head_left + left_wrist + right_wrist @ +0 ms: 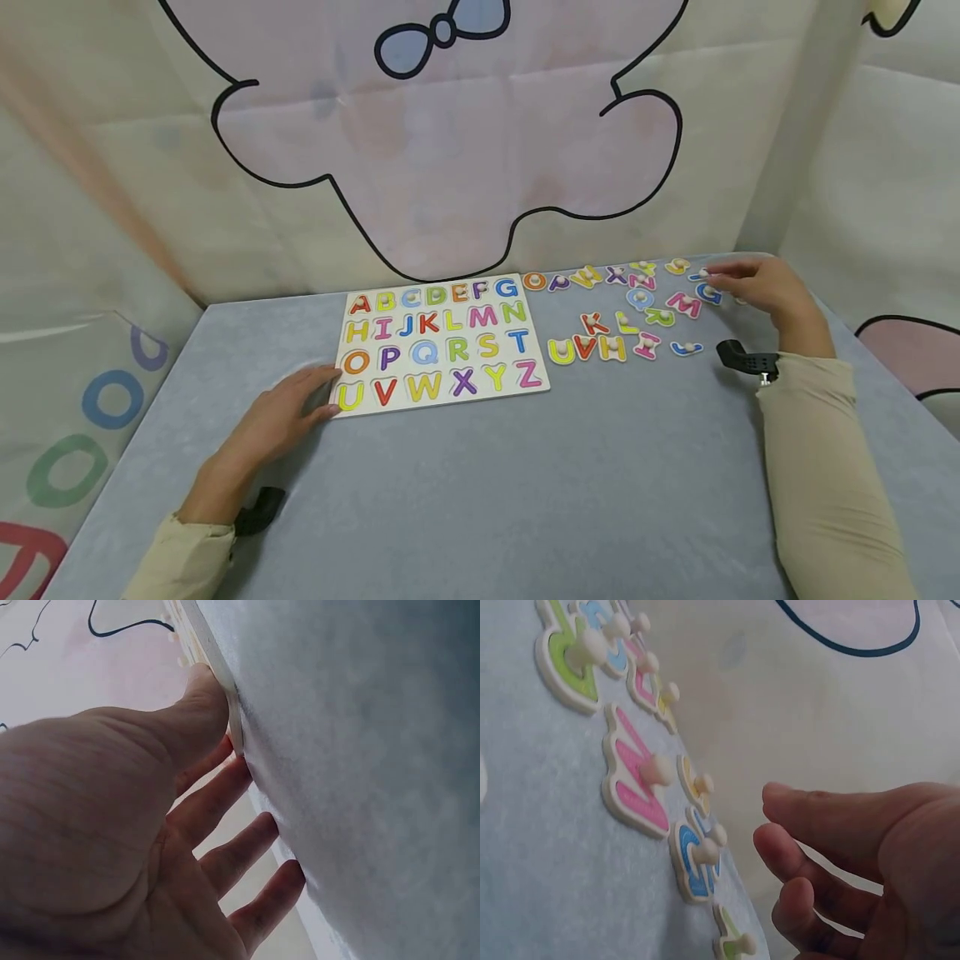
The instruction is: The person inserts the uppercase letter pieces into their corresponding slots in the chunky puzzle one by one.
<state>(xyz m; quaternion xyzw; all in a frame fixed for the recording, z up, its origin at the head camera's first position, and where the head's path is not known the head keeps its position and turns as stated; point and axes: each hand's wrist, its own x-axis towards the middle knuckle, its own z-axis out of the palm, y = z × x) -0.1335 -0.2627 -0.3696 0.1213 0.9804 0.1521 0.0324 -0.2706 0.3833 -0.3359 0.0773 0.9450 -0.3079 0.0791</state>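
Observation:
A white alphabet puzzle board (444,394) lies on the grey-blue table, with knobbed letters in its top row. My left hand (277,421) rests against its left edge. In the left wrist view, the thumb touches the board's edge (237,724) and the other fingers reach out fairly straight. Over the loose letters at the far right hovers my right hand (772,292), fingers loosely bent. The right wrist view shows a gap between thumb and index fingertip, nothing held. Nearest are a blue letter G (691,862), a small blue piece (699,274) and a pink M (634,776).
Several knobbed letters lie right of the board, among them an orange O (534,282), a yellow U (561,352), a pink I (647,345) and a blue J (686,348). A printed cloth wall (442,167) stands behind the table.

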